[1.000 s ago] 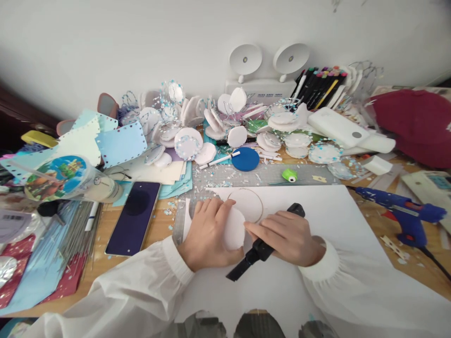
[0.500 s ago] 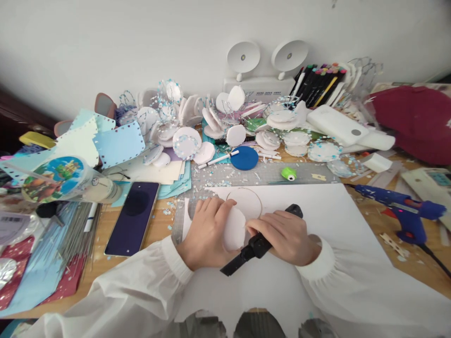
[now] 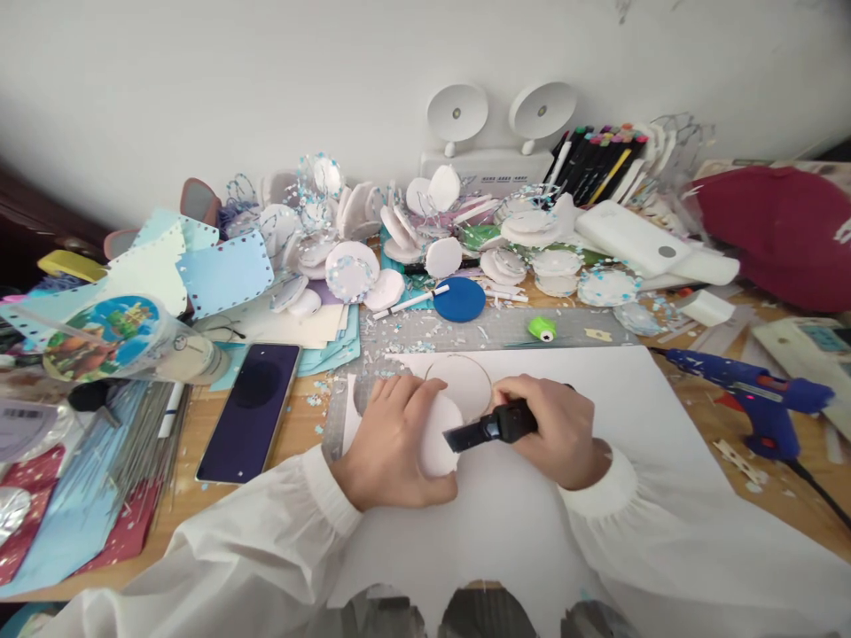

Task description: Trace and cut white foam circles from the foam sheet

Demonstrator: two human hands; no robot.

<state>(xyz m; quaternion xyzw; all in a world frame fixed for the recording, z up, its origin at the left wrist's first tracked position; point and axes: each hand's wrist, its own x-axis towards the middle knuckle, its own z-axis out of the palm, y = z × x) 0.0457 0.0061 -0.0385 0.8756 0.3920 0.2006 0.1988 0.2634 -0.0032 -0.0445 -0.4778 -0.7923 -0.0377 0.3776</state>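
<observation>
Left hand (image 3: 392, 439) gripping white disc (image 3: 437, 415) toward sheet's (image 3: 625, 399) far left corner, fingers curled round left side, likely steadying it. Right hand (image 3: 557, 430) closed round black knife (image 3: 513, 420), flat blade angled over disc's right rim; contact unclear. Disc matte, unevenly round. Sheet smooth, near edge scalloped.

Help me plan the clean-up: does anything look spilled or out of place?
Yes: small blue and white flakes lie scattered across the flat grey cutting mat and brown wooden table, looking spilled because they follow no arrangement.
</observation>
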